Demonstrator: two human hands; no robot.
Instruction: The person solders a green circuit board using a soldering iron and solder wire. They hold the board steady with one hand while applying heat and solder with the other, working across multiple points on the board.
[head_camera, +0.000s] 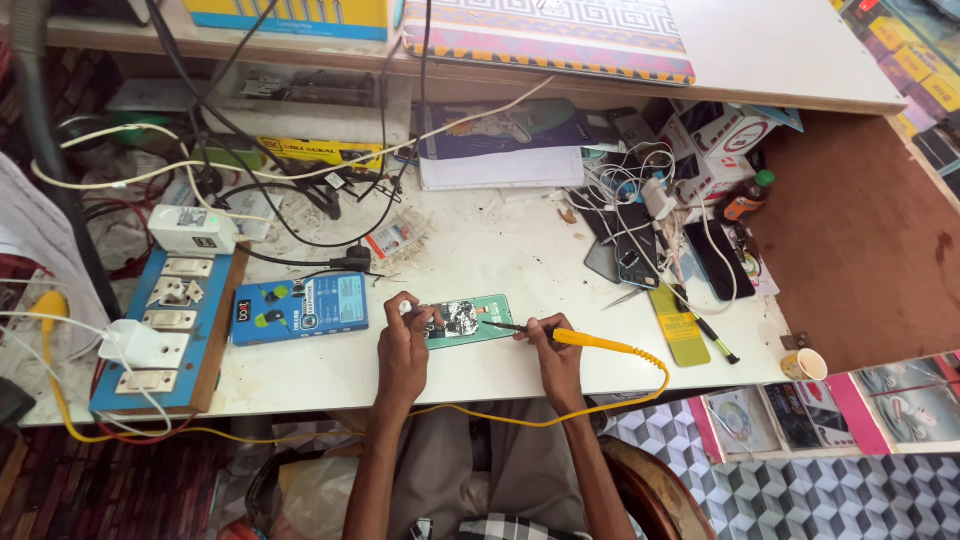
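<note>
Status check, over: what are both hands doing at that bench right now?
Left hand pinning opened phone flat on bench. Right hand gripping yellow soldering iron, tip on the board. Yellow cord loops off front edge; blue box sits clear, left.

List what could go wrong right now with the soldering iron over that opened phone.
1. The soldering iron tip sits close to the left hand holding the opened phone; a slip may burn fingers.
2. Its yellow cord droops across the lap and could snag, jerking the tip.
3. The right hand works near the table edge; the phone might slide off.
</note>
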